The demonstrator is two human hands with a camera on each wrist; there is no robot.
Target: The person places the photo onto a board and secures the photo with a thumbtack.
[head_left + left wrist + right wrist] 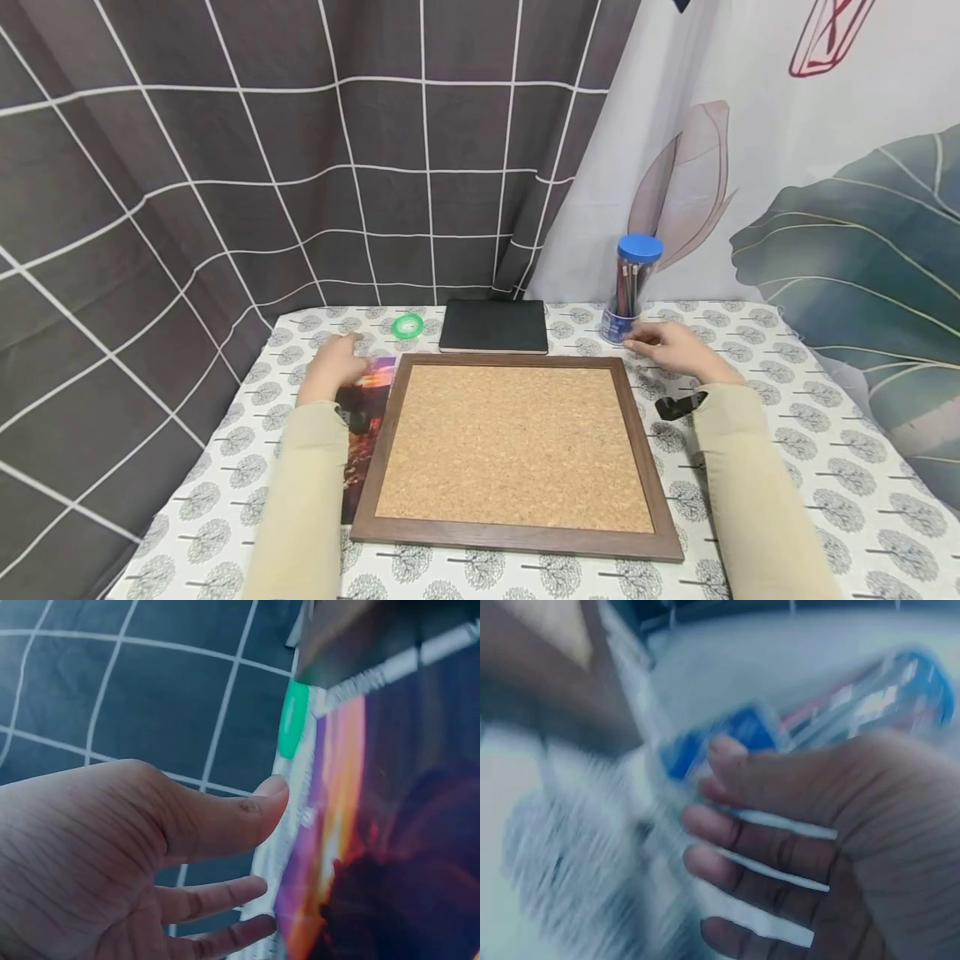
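- Head view: The left hand (332,368) is at the upper left edge of a glossy sunset-coloured print (367,471), fingers loose and gripping nothing.
- The print lies on the tree-patterned cloth (847,479), partly behind the left sleeve (307,492), along the left side of a framed cork board (517,450).
- The right hand (678,352) is beside the base of a blue-lidded jar of pencils (628,290), fingers loosely bent; the jar stands upright beyond the board's far right corner.
- A green tape roll (407,335) and a black notebook (493,327) lie past the board's far edge.
- Left wrist view: The thumb is extended, apart from the two fingers visible below it, near the print's purple-and-orange edge; the hand holds nothing.
- Right wrist view: Blurred; thumb and forefinger overlap the jar's blue label, other fingers curved and spaced. Contact cannot be told.
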